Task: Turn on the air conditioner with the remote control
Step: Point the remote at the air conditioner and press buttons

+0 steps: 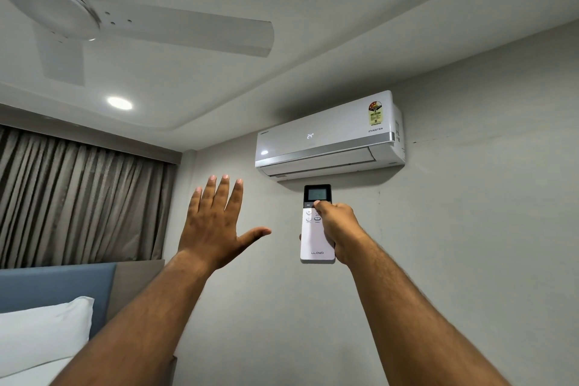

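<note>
A white wall-mounted air conditioner (329, 138) hangs high on the grey wall, and its front panel shows a lit "24". Just below it, my right hand (336, 229) holds a white remote control (313, 238) upright, pointed at the unit. The remote has a dark screen at its top, and my thumb rests on the buttons right under that screen. My left hand (216, 222) is raised to the left of the remote, palm forward, fingers spread, holding nothing. The unit's bottom flap looks nearly closed.
A white ceiling fan (94, 22) hangs at the upper left, with a round ceiling light (119, 103) lit beside it. Brown curtains (78, 197) cover the left wall. A blue headboard (56, 288) and a white pillow (40, 332) sit at the lower left.
</note>
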### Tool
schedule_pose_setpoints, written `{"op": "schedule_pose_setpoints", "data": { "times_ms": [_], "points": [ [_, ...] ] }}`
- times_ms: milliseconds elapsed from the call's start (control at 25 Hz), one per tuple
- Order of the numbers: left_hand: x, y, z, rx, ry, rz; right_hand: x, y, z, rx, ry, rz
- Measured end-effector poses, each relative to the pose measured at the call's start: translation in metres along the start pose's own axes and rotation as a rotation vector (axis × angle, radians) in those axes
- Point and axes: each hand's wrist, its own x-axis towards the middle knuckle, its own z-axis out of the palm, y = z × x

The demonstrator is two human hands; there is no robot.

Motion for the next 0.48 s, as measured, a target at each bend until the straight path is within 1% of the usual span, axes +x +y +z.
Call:
{"op": "schedule_pose_setpoints", "data": {
  "times_ms": [480],
  "points": [
    [0.003,0.001,-0.011,-0.012,0.024,-0.003,-0.007,-0.008,-0.003,-0.006,-0.009,-0.025]
  ]
}}
